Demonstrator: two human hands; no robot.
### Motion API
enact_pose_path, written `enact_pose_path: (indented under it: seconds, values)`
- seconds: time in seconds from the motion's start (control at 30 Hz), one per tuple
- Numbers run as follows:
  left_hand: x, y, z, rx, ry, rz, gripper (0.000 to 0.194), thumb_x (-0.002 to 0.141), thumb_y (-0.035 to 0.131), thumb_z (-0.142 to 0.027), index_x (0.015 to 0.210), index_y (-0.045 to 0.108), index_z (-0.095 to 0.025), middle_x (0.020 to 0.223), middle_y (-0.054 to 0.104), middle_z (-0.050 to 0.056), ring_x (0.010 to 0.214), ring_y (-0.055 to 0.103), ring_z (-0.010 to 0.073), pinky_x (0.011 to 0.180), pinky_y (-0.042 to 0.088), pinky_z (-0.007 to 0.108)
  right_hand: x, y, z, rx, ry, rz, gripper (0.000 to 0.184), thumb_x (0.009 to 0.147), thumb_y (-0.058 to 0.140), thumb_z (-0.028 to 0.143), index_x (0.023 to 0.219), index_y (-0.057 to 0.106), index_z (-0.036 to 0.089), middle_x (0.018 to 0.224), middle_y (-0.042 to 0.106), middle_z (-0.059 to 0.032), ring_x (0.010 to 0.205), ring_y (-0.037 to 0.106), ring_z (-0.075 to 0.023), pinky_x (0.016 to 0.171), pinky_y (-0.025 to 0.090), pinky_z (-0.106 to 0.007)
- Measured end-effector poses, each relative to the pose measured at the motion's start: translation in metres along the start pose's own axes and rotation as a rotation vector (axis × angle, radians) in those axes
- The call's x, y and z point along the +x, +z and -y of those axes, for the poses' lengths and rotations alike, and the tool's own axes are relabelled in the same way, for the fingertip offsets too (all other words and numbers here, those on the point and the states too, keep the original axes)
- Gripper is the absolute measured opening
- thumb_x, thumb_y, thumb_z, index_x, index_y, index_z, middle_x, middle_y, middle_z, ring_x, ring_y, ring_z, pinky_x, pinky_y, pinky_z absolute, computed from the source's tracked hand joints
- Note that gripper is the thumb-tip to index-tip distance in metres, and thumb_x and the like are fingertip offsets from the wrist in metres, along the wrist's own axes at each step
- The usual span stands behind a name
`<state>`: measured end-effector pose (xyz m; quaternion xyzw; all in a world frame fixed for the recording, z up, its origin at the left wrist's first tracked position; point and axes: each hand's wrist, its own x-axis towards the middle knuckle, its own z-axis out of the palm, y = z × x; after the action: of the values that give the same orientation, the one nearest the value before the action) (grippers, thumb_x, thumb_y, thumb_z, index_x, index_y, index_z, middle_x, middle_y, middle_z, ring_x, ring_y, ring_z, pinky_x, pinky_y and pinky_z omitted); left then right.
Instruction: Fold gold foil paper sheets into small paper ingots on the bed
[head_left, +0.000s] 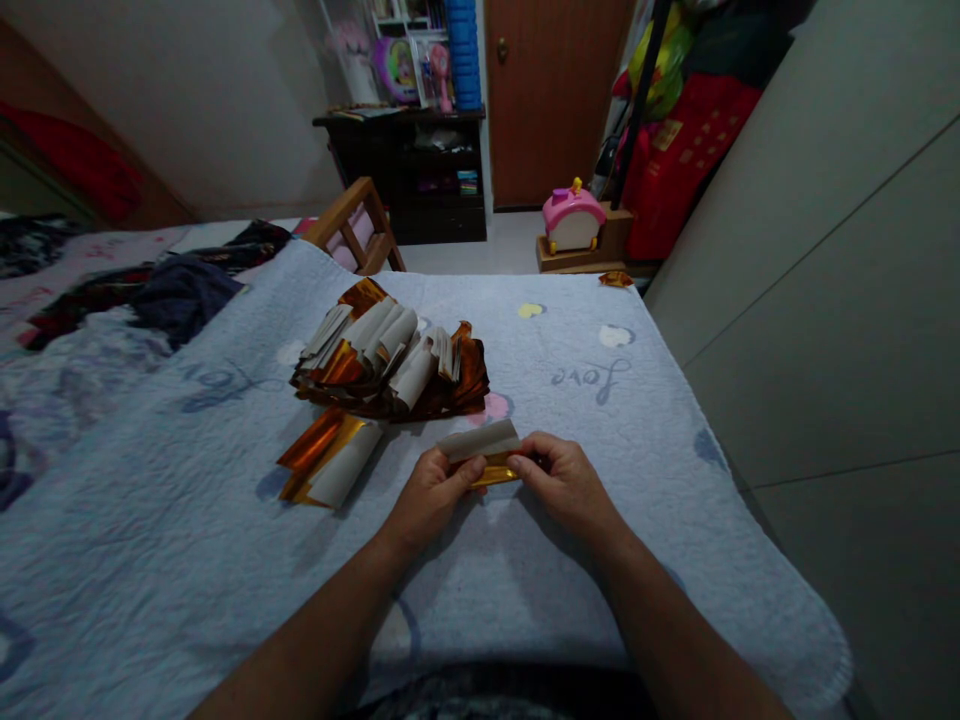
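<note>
Between my two hands is a sheet of gold foil paper (pixel 481 440), partly rolled or folded, its grey-white back facing up along the far side and a gold strip showing nearer me. My left hand (pixel 442 485) pinches its left end, thumb on top. At the right end, my right hand (pixel 559 475) grips it with thumb and fingers. To the left lies a loose curled piece of gold foil paper (pixel 349 468). Behind that sits a large heap of curled gold and grey sheets (pixel 390 350).
A pale blue quilted cover (pixel 570 560) with "Love" lettering spreads beneath everything. One small folded gold piece (pixel 616 280) rests at its far right corner. Crumpled clothes (pixel 187 295) lie at left, a wooden chair (pixel 360 225) stands beyond, and a white cabinet (pixel 840 330) borders the right.
</note>
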<state>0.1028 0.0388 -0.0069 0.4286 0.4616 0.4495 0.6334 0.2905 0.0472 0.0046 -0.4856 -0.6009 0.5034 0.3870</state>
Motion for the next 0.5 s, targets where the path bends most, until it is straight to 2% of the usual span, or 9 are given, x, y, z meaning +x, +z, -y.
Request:
enact_pose_path:
  seconds: [0.17, 0.5]
  values:
    - [-0.0003, 0.0009, 0.0002, -0.032, -0.049, -0.013, 0.041, 0.073, 0.084, -0.041, 0.103, 0.072, -0.016, 0.097, 0.078, 0.009, 0.073, 0.070, 0.0184, 0.058, 0.052, 0.024, 0.0006, -0.0005, -0.0001, 0.014, 0.010, 0.014, 0.015, 0.082, 0.061, 0.029, 0.080, 0.070, 0.018, 0.072, 0.065, 0.0000, 0.067, 0.057, -0.0150, 0.064, 0.043, -0.027]
    - [-0.0012, 0.0020, 0.0001, -0.028, -0.033, -0.021, 0.041, 0.074, 0.085, -0.040, 0.105, 0.073, -0.015, 0.096, 0.078, 0.008, 0.073, 0.069, 0.0167, 0.057, 0.050, 0.022, 0.0001, 0.0003, -0.0001, 0.024, -0.028, 0.005, 0.020, 0.084, 0.059, 0.030, 0.082, 0.074, 0.018, 0.075, 0.069, -0.0023, 0.072, 0.061, -0.0175, 0.068, 0.044, -0.030]
